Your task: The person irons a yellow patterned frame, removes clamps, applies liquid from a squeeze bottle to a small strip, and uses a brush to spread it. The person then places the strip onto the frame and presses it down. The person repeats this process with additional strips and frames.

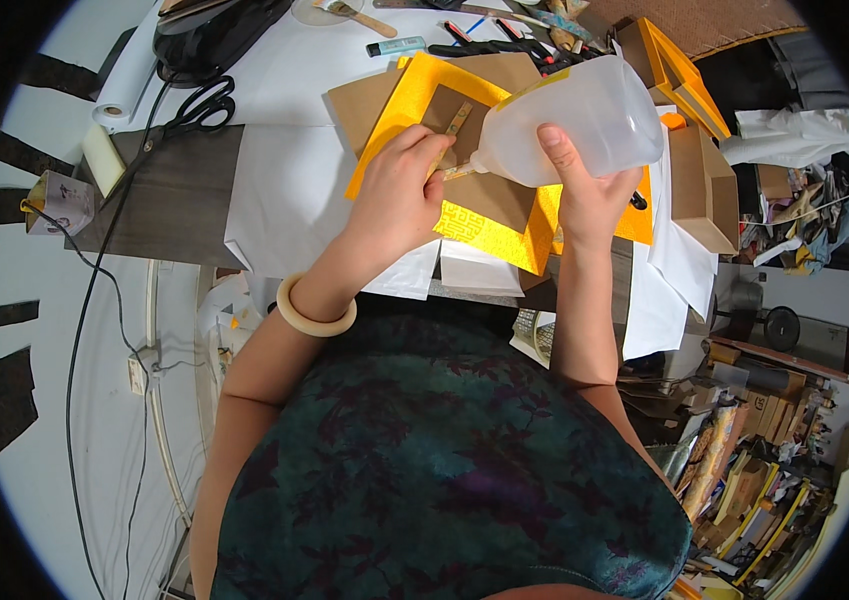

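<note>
My right hand (594,195) is wrapped round a large translucent white plastic squeeze bottle (584,105), which lies tilted with its narrow nozzle toward my left hand. In my closed left hand (399,190) is a thin, narrow tan strip (460,118), its end sticking up past the fingers. The nozzle tip meets the strip close to my left fingertips; whether anything flows out is too small to tell. Beneath both hands lies a bright yellow patterned frame (504,245) with brown board (489,207) showing in its middle.
Black scissors (206,108) and a cable lie at the left on white paper (284,180). A brush (359,17), a small grey-green box (396,46) and several tools are at the back. Open cardboard boxes (699,185) stand at the right, with packed shelves (764,480) beyond.
</note>
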Tool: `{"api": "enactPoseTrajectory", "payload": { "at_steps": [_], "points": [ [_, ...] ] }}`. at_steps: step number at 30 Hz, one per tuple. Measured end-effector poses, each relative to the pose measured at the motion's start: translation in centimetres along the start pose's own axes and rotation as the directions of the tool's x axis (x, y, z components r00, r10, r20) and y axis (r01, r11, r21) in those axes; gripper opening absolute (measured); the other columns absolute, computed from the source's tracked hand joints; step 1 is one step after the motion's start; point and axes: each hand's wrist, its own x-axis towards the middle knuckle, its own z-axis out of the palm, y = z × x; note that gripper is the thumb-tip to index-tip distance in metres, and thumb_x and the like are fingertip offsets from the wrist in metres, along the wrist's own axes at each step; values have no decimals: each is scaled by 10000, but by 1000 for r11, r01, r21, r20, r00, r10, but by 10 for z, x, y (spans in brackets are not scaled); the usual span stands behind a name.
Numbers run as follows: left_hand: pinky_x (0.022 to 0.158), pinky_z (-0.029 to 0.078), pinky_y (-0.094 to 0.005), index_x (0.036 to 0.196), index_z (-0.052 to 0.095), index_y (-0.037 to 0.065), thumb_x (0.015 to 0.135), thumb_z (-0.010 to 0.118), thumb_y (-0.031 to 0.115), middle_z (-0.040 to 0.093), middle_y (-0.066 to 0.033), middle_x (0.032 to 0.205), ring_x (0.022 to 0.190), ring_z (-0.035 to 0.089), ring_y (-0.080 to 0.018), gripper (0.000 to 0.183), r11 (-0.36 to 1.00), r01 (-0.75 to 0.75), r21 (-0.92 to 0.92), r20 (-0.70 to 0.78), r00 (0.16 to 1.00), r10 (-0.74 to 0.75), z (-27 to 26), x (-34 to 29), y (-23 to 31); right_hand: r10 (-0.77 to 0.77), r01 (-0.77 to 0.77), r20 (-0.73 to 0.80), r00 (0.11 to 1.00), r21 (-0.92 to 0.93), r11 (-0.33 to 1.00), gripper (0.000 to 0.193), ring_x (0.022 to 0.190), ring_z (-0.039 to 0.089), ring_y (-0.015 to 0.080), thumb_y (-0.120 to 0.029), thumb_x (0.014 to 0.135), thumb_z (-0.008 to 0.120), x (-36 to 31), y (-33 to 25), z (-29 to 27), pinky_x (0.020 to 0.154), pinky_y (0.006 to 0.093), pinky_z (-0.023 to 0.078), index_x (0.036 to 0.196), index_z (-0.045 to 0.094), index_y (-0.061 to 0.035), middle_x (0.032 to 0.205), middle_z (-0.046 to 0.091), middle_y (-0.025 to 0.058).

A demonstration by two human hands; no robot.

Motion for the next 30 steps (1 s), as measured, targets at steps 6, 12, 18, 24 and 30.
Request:
{"api": "enactPoseTrajectory", "payload": {
  "at_steps": [6, 12, 18, 24, 30],
  "points": [
    [847, 529, -447, 1151, 648, -28, 801, 646, -77, 620, -166, 1075, 959, 633, -378, 354, 1000, 9, 8, 7, 1000, -9, -1, 0, 2, -11, 11, -14, 1000, 12, 1000, 417, 897, 696, 178, -129, 778, 894, 0, 4, -3, 810, 313, 560, 1097, 667, 16, 995, 722, 102],
    [848, 529, -445, 1148, 649, -27, 803, 646, -76, 622, -166, 1079, 953, 635, -377, 349, 999, 36, -5, 23, 999, -36, -2, 1, 3, 21, -20, -59, 998, 21, 1000, 445, 900, 691, 179, -123, 776, 895, 0, 7, -6, 826, 315, 557, 1122, 654, 22, 1013, 717, 103],
    [840, 531, -442, 1153, 650, -27, 803, 642, -70, 622, -167, 1076, 942, 637, -374, 353, 1000, 24, -9, -7, 1000, -24, 2, 0, -2, -19, 18, -22, 1000, -34, 999, 473, 906, 694, 186, -134, 765, 904, -3, 4, 2, 827, 317, 560, 1132, 651, 22, 1023, 714, 104],
    [687, 540, -360, 1187, 650, -10, 829, 648, -77, 620, -147, 1012, 807, 641, -312, 364, 999, -26, 36, -20, 999, 27, 0, 1, -2, 84, -93, -91, 992, -103, 990, 486, 950, 690, 186, -140, 755, 913, 6, 7, -23, 860, 321, 556, 1135, 654, 17, 1056, 712, 109],
    [672, 520, -354, 1182, 650, -9, 827, 641, -79, 611, -140, 977, 753, 628, -287, 362, 1000, -7, 6, -36, 999, 7, 3, 0, -2, -46, 42, -45, 998, -81, 996, 500, 930, 709, 202, -133, 748, 916, -4, 3, -3, 842, 338, 579, 1145, 656, 22, 1040, 726, 114]
  ]
}}
